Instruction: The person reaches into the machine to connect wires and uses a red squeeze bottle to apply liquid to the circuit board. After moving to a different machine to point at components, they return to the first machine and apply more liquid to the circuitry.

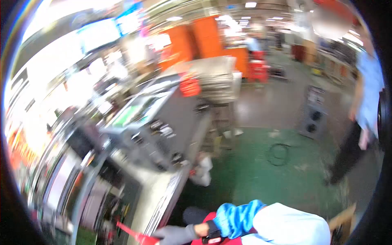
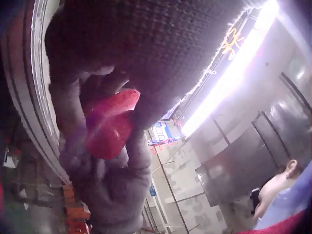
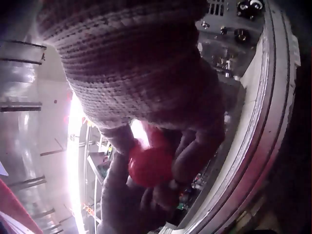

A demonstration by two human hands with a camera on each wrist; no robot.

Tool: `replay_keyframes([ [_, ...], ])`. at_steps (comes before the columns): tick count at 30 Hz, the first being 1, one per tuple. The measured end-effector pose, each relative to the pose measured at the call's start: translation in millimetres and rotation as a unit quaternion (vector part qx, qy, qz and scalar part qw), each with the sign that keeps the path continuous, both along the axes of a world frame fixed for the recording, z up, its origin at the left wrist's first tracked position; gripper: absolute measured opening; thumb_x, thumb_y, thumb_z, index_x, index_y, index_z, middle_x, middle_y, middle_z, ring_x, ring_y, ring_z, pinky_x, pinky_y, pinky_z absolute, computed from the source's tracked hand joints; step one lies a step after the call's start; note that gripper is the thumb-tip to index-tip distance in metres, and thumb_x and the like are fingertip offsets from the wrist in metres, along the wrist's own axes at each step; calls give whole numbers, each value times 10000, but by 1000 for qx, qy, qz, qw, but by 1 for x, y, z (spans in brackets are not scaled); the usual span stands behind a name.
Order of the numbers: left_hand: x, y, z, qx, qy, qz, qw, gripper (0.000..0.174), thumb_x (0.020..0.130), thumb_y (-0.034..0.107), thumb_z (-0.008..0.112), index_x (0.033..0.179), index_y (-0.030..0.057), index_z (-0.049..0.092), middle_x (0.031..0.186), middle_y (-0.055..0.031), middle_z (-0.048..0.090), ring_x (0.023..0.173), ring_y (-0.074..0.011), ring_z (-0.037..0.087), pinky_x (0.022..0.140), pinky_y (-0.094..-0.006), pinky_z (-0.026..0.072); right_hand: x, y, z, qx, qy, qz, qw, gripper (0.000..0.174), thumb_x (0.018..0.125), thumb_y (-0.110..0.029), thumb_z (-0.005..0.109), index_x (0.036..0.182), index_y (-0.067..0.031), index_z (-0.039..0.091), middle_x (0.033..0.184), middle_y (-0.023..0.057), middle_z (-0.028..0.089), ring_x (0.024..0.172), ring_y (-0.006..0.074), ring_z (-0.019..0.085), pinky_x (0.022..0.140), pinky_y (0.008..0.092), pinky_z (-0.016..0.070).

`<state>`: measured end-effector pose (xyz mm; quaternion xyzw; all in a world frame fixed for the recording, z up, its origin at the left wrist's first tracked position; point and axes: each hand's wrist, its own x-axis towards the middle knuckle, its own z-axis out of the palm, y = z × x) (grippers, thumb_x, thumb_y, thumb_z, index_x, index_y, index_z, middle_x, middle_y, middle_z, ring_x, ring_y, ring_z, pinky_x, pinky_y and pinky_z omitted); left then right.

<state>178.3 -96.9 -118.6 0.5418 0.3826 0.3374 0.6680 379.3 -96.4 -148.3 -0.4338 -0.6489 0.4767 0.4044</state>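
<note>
In the head view a grey-gloved hand (image 1: 175,234), which the blue sleeve at the bottom leads to, grips a red-handled tool (image 1: 146,239) beside the machine's edge. A thin red part of this tool points up and left. In the right wrist view the right hand (image 3: 168,109), in a knit glove, curls its fingers around a rounded red handle (image 3: 151,168). The left wrist view has the gloved left hand (image 2: 109,183) with fingers wrapped around a red handle (image 2: 111,134). I cannot tell the tool's exact kind. The left hand is hidden in the head view.
A long machine with rollers (image 1: 59,185) and a pale ledge (image 1: 153,183) runs along the left. A grey machine housing (image 1: 175,118) rises beyond it. On the right, a person in a light blue shirt (image 1: 369,96) stands on the floor near a coiled cable (image 1: 278,154).
</note>
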Motion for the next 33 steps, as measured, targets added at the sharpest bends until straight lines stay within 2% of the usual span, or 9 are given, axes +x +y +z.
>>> replay_keyframes([
  [1, -6, -1, 3, 29, -6, 20, 999, 472, 1007, 253, 565, 1386, -17, 492, 1194, -111, 629, 1009, -170, 627, 824, -300, 528, -8, 12, 5, -41, 15, 82, 996, 515, 926, -355, 609, 1322, -30, 563, 1166, 147, 687, 1094, 224, 636, 960, 385, 489],
  [3, -16, -2, 11, 41, -43, 79, 995, 415, 995, 239, 583, 1326, -9, 550, 1163, -86, 640, 990, -157, 618, 843, -285, 497, -16, 16, 31, -25, 18, 90, 995, 477, 924, -360, 624, 1285, -48, 614, 1036, 103, 711, 963, 184, 658, 904, 361, 513],
  [4, -24, 7, 14, 90, -21, 141, 986, 481, 824, 232, 652, 1219, -39, 606, 983, -87, 673, 846, -170, 615, 764, -320, 510, -31, 20, 41, 1, 18, 78, 997, 471, 921, -364, 632, 1262, -39, 626, 1036, 104, 712, 965, 176, 654, 899, 357, 516],
  [6, -39, 7, 46, 141, 103, 162, 971, 400, 900, 250, 524, 1138, -51, 639, 972, -55, 661, 875, -124, 608, 767, -274, 488, -52, 36, 65, -44, 34, 97, 994, 432, 922, -339, 642, 1212, -19, 643, 1010, 111, 706, 942, 165, 653, 864, 342, 524],
  [10, -59, 14, 83, 152, -14, 287, 946, 330, 957, 278, 609, 1056, -34, 657, 824, -39, 656, 648, -82, 588, 536, -229, 477, -90, 72, 107, -12, 25, 127, 992, 377, 920, -295, 650, 1121, 23, 651, 910, 81, 689, 784, 144, 650, 709, 320, 537],
  [12, -70, 27, 106, 143, 0, 305, 942, 357, 946, 289, 554, 1022, -46, 648, 780, -42, 635, 596, -73, 569, 489, -205, 443, -108, 85, 136, -61, 69, 137, 986, 331, 918, -280, 634, 1072, 11, 661, 839, 62, 667, 659, 96, 617, 548, 256, 495],
  [15, -82, 49, 122, 147, 16, 316, 937, 347, 959, 336, 552, 966, 3, 649, 733, -24, 612, 526, -79, 548, 446, -215, 421, -127, 111, 150, -73, 60, 130, 987, 338, 923, -312, 609, 1027, 6, 661, 778, 61, 648, 566, 130, 603, 471, 281, 484],
  [19, -92, 75, 114, 122, -27, 352, 928, 330, 965, 377, 564, 967, 58, 650, 716, -17, 616, 470, -65, 512, 415, -209, 380, -145, 132, 153, -71, 51, 101, 991, 331, 933, -338, 586, 981, -15, 638, 714, 54, 623, 526, 119, 573, 439, 257, 450],
  [33, -109, 113, 125, 117, -33, 349, 929, 352, 935, 349, 600, 976, 9, 680, 725, -47, 655, 489, -88, 581, 379, -194, 380, -167, 158, 159, -120, 145, 65, 980, 333, 985, -351, 550, 899, -45, 651, 597, 57, 595, 410, 108, 490, 365, 255, 377],
])
